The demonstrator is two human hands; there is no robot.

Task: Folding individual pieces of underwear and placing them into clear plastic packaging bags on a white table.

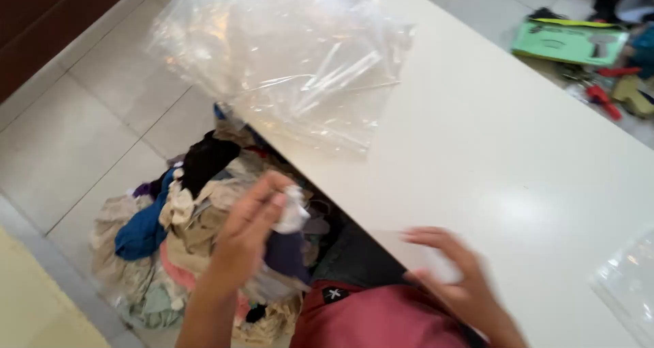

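Pinching a small white piece of cloth between thumb and fingers, our left hand is hovering over the heap of mixed clothes on the tiled floor; that grip is closing together on the fabric. We are seeing the cloth as a crumpled, pale scrap, bunched up just beside the near-left edge of the white tabletop. Our right hand is blurring with motion at the near edge of the tabletop, fingers spread apart, touching or lying just over a flat pale piece there; we cannot tell whether it is gripping anything. We are finding plenty of bare room across the middle of the tabletop. A clear plastic bag is lying at the far corner and hanging over the edge, and another clear bag is sitting at the right.
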